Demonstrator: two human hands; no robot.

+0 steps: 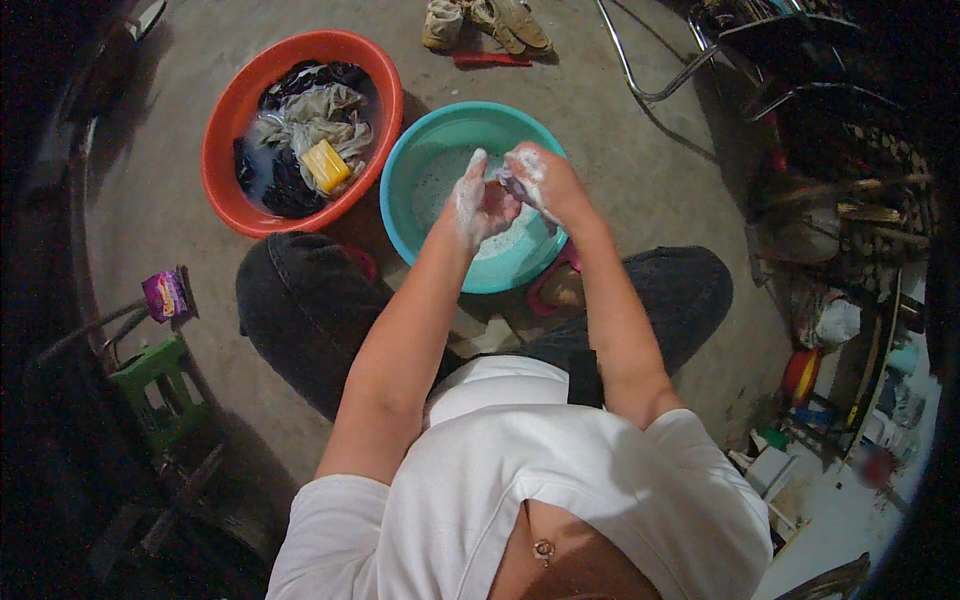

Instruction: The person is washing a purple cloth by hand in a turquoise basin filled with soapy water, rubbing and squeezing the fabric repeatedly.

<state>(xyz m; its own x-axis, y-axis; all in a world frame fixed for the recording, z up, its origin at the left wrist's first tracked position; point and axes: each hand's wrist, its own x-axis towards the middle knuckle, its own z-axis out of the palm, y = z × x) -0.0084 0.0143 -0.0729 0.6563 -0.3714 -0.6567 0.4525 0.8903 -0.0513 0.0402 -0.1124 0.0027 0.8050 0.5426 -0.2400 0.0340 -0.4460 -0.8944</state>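
Note:
Both of my hands are above a turquoise plastic basin (439, 120) with some sudsy water in its bottom. My right hand (541, 180), foamy on its back, is closed on a small wet purplish-grey cloth (510, 182). White lather covers my left hand (484, 199), which has its thumb raised and its palm beside the cloth; whether its fingers grip the cloth is unclear. To the left, a red plastic basin (217, 161) holds dark garments (289, 184) and a greyish cloth (319, 112) in cloudy water. A yellow bar of soap (325, 166) lies on the greyish cloth.
Dirty shoes (499, 22) stand on the concrete floor beyond the basins. A metal-framed chair (660, 94) is at upper right. On the left are a purple packet (165, 295) and a green plastic stool (161, 382). My bent knees flank the turquoise basin. Clutter lines the right side.

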